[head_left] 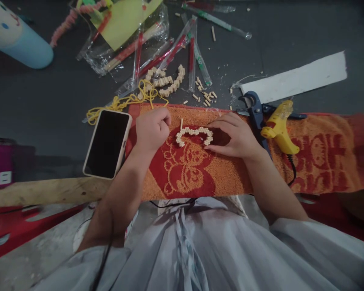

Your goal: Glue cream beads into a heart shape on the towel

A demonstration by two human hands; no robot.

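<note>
Orange towel (230, 178) is spread on dark table (33, 101). Little curved chain of wood bits (194, 135) is touched at 3 o'clock by flat right hand (235, 135); left hand (151, 129), at 9 o'clock, is clenched.

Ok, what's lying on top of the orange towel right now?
The curved piece of small wood bits, a loose stick, both hands, and the yellow glue gun. Whatever the right hand covers is hidden.
</note>
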